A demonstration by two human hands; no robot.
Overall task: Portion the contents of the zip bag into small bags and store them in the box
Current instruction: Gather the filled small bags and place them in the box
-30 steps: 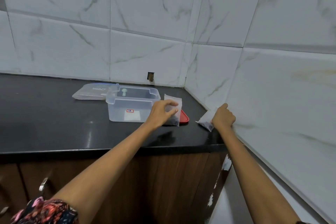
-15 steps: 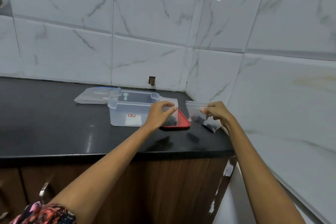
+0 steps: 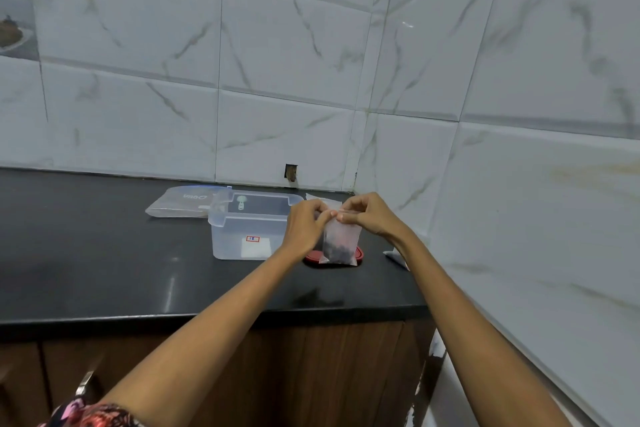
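Small bag (image 3: 338,246) is hanging between our hands; our left hand (image 3: 304,229) and right hand (image 3: 367,215) are both pinching its top edge, box (image 3: 249,229) just left of them.

Arms: two, both bare from the upper arm down to the wrist.
Left hand (image 3: 304,229): bare, with no ring, watch or glove to be seen.
Right hand (image 3: 367,218): bare likewise.
Sleeve (image 3: 90,414): on the left arm only, at the lower edge of view; dark fabric with a red, pink and white floral print.
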